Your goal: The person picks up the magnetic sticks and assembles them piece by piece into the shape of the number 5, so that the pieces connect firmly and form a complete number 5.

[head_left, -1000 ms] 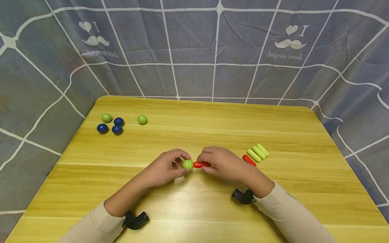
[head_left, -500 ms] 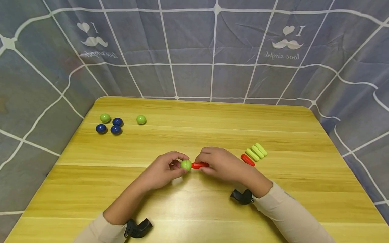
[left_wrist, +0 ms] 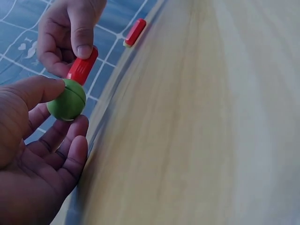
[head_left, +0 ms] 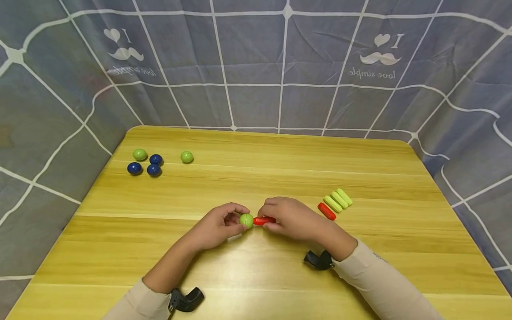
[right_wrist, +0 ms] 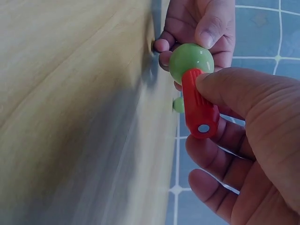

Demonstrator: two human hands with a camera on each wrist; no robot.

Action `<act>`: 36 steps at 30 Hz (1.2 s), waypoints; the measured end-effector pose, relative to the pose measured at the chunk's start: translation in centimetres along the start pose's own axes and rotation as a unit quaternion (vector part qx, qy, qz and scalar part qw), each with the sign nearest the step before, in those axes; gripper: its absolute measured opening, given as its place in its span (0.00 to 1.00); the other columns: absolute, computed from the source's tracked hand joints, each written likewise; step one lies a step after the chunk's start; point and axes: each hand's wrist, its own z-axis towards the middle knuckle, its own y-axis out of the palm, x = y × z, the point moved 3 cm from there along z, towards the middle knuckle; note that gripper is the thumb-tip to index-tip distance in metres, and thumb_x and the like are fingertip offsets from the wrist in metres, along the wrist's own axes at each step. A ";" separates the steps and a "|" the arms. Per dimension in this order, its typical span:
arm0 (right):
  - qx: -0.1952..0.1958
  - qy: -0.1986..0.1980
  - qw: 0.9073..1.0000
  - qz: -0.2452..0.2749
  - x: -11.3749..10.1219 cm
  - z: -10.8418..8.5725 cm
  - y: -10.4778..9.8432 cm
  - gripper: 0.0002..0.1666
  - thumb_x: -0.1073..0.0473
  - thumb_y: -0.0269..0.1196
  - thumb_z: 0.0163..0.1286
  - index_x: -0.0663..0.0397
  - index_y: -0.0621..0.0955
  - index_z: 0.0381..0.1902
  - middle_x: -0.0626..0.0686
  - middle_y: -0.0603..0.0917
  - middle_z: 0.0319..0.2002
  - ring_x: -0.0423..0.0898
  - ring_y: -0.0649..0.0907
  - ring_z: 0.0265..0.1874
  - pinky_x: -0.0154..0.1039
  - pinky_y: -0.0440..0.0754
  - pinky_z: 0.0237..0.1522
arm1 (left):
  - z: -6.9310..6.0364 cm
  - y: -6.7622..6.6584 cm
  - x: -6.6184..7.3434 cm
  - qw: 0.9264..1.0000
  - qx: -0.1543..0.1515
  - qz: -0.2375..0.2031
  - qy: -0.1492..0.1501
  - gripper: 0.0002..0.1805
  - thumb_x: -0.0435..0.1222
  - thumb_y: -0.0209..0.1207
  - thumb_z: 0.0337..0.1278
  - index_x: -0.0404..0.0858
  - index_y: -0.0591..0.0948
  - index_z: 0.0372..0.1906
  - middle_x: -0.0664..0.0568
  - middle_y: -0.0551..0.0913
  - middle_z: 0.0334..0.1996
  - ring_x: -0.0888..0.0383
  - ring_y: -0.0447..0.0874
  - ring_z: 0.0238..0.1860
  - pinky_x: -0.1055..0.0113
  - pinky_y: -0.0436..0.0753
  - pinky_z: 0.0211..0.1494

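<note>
My left hand (head_left: 218, 226) pinches a green ball (head_left: 246, 221) with a seam round it, between thumb and fingers. My right hand (head_left: 294, 218) holds a short red stick (head_left: 264, 221), which lies between thumb and fingertips. One end of the stick touches the ball, as the left wrist view also shows for the ball (left_wrist: 67, 101) and the stick (left_wrist: 82, 68). A silvery round disc shows at the near end of the red stick (right_wrist: 200, 105) in the right wrist view. Both hands are close together near the middle of the wooden table (head_left: 256, 271).
At the back left lie three blue balls (head_left: 154, 170), a green ball (head_left: 139, 154) beside them, and another green ball (head_left: 186, 157) farther right. A second red stick (head_left: 326, 211) and three yellow-green sticks (head_left: 338, 200) lie right of my right hand. A grey curtain (head_left: 256, 66) surrounds the table.
Both hands have come slightly nearer to me, with the ball and the red stick still held end to end. The other balls and sticks have stayed in place.
</note>
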 end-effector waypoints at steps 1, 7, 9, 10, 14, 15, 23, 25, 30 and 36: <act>0.000 0.001 1.000 0.002 0.0 0.0 0.0 0.06 0.59 0.64 0.70 0.48 0.84 0.43 0.41 0.78 0.37 0.37 0.74 0.34 0.33 0.76 0.39 | 0.0 0.0 -0.1 1.000 0.002 -0.003 0.000 0.16 0.32 0.64 0.62 0.36 0.80 0.54 0.50 0.82 0.38 0.54 0.79 0.39 0.66 0.78 0.40; -0.002 -0.002 1.000 0.006 0.1 0.1 0.2 0.06 0.59 0.64 0.70 0.48 0.84 0.43 0.42 0.78 0.37 0.37 0.75 0.34 0.33 0.76 0.39 | 0.1 0.2 -0.8 1.000 0.007 -0.026 -0.004 0.16 0.31 0.64 0.61 0.36 0.80 0.54 0.50 0.81 0.36 0.54 0.78 0.37 0.68 0.77 0.37; -0.006 -0.003 1.000 0.006 0.1 0.2 0.2 0.05 0.60 0.64 0.69 0.48 0.83 0.43 0.41 0.78 0.37 0.37 0.74 0.33 0.33 0.76 0.39 | 0.0 0.2 -1.0 1.000 0.009 -0.028 -0.006 0.16 0.32 0.64 0.62 0.37 0.80 0.54 0.50 0.81 0.37 0.54 0.78 0.36 0.68 0.77 0.37; -0.007 -0.004 1.000 0.007 0.1 0.2 0.2 0.05 0.60 0.65 0.69 0.48 0.83 0.43 0.42 0.78 0.37 0.37 0.74 0.33 0.33 0.76 0.38 | 0.0 0.2 -1.0 0.999 0.011 -0.029 -0.008 0.16 0.32 0.64 0.61 0.37 0.80 0.54 0.50 0.81 0.36 0.54 0.78 0.36 0.68 0.77 0.37; -0.014 -0.006 1.000 0.008 0.1 0.5 -0.1 0.06 0.59 0.65 0.69 0.49 0.83 0.43 0.42 0.78 0.37 0.37 0.75 0.33 0.33 0.76 0.39 | 0.0 0.2 -1.2 0.999 0.016 -0.031 -0.007 0.16 0.32 0.64 0.62 0.37 0.80 0.54 0.50 0.81 0.37 0.53 0.78 0.36 0.68 0.77 0.37; -0.015 -0.008 1.000 0.007 0.1 0.7 -0.3 0.07 0.58 0.65 0.69 0.50 0.83 0.44 0.43 0.79 0.38 0.38 0.76 0.34 0.33 0.77 0.39 | 0.0 0.2 -1.2 0.999 0.017 -0.033 -0.008 0.16 0.33 0.64 0.61 0.37 0.80 0.54 0.50 0.81 0.37 0.53 0.78 0.36 0.68 0.77 0.37; -0.020 -0.037 0.999 -0.002 0.4 3.0 -2.6 0.11 0.60 0.65 0.68 0.57 0.84 0.47 0.51 0.83 0.42 0.44 0.81 0.37 0.38 0.80 0.43 | -0.1 0.2 -1.2 0.999 0.018 -0.035 -0.008 0.16 0.33 0.64 0.61 0.38 0.80 0.53 0.50 0.79 0.36 0.53 0.77 0.35 0.68 0.77 0.37; -0.022 -0.047 0.999 -0.001 0.4 4.0 -3.1 0.11 0.61 0.64 0.67 0.58 0.84 0.46 0.51 0.83 0.43 0.44 0.81 0.38 0.39 0.80 0.43 | -0.2 0.2 -1.2 0.999 0.017 -0.035 -0.009 0.16 0.33 0.64 0.61 0.38 0.80 0.53 0.50 0.79 0.36 0.53 0.76 0.36 0.68 0.76 0.37; -0.037 -0.068 0.997 0.006 0.8 6.5 -3.6 0.10 0.61 0.63 0.69 0.58 0.84 0.45 0.53 0.83 0.44 0.47 0.83 0.40 0.40 0.80 0.45 | -0.3 0.3 -1.2 0.999 0.013 -0.034 -0.012 0.16 0.33 0.64 0.61 0.37 0.80 0.53 0.51 0.80 0.36 0.54 0.78 0.36 0.68 0.78 0.38; -0.065 -0.053 0.995 0.050 2.7 10.0 -3.7 0.11 0.60 0.62 0.71 0.60 0.83 0.47 0.55 0.83 0.46 0.49 0.82 0.40 0.39 0.79 0.46 | -0.1 0.2 -1.1 0.999 0.015 -0.031 -0.012 0.16 0.32 0.65 0.60 0.37 0.80 0.53 0.52 0.80 0.36 0.55 0.78 0.36 0.67 0.78 0.39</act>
